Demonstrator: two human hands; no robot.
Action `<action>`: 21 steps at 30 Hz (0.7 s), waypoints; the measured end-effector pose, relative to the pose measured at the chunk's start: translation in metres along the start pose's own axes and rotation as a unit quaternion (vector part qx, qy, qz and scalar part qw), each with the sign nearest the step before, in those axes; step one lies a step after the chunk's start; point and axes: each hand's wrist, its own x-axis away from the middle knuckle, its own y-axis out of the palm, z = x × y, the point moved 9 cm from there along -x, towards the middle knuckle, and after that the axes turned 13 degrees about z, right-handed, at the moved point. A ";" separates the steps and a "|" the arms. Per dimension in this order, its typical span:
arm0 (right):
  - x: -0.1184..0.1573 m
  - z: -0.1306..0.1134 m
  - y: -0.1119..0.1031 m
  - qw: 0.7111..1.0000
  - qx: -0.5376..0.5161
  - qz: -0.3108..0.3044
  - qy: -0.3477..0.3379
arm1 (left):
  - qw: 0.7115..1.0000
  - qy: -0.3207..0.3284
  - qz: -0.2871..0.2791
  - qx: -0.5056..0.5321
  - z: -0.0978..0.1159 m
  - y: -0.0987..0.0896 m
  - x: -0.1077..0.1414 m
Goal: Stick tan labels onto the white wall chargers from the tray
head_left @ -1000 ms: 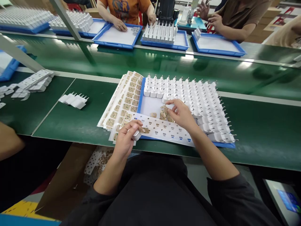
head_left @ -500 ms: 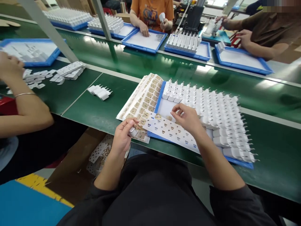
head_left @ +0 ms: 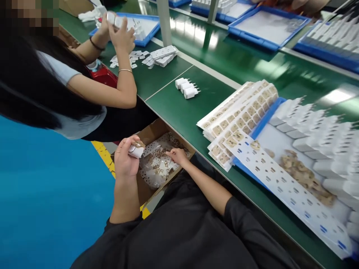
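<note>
My left hand (head_left: pixel 125 158) is raised beside the cardboard box, its fingers closed round a white charger plug (head_left: pixel 137 151) with a tan film piece on its face. Over the box (head_left: pixel 183 144) on the floor reaches my right hand (head_left: pixel 178 155), thumb and fingers pinched; anything between them is too small to make out. White punched sheets and tan scraps (head_left: pixel 159 158) fill the box below it. On the bench, a punched sticker sheet (head_left: pixel 280 186) lies across a blue tray (head_left: pixel 254 175), beside a stack of sticker sheets (head_left: pixel 238 112).
White plugs (head_left: pixel 314 145) stand in rows in the tray, near a heap of tan scraps (head_left: pixel 305 175). Several plugs (head_left: pixel 186 88) lie on the green bench (head_left: pixel 168 101). At the left a co-worker's arm (head_left: pixel 106 87) rests by the bench edge; a metal post (head_left: pixel 164 22) rises behind.
My view has swung left and down. My right hand has moved from above the tray to the box. My left hand has shifted left, away from the sticker sheets, still holding the plug.
</note>
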 end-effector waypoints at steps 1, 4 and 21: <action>-0.008 0.014 0.012 1.000 -0.003 -0.017 0.013 | 1.000 -0.001 0.015 -0.008 0.000 -0.012 -0.003; -0.020 0.047 0.038 0.997 -0.013 -0.064 0.042 | 0.998 -0.009 0.050 -0.024 -0.005 -0.036 -0.011; -0.032 0.104 0.055 0.986 -0.092 -0.100 0.094 | 0.997 -0.064 0.041 -0.018 -0.044 -0.029 -0.018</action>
